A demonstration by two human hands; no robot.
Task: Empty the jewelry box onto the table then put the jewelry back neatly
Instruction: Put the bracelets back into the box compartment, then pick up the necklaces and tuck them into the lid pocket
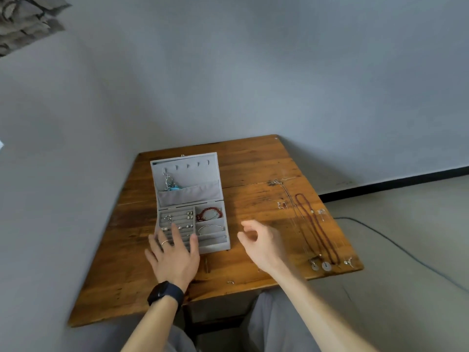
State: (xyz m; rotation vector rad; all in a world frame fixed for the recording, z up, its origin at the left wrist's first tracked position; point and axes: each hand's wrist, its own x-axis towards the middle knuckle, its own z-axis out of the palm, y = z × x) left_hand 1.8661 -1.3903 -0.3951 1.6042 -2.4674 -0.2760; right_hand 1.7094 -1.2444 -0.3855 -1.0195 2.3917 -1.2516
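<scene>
The gray jewelry box (213,246) sits open on the left part of the wooden table (253,158). Its lid (193,174) stands up at the back. A blue-green piece (173,186) hangs into the lid's pocket. In the box, small rings (189,214) sit in the soft rows on the left side. A red bead bracelet (209,214) lies in the back right part. A thin silver bangle (211,228) lies in the part just in front of it.

The left hand (175,252) lies flat on the front left of the box, fingers straight and spread, holding nothing. It has a ring (165,242) on one finger and a black watch (165,293) on the wrist. The right hand (262,243) hangs over the table just right of the box. Its fingers are loosely bent, and nothing shows in them.

Far to the right, a long red bead necklace (317,229) lies stretched out on the table. Beside it lie thin silver chains with round pendants (326,266).
</scene>
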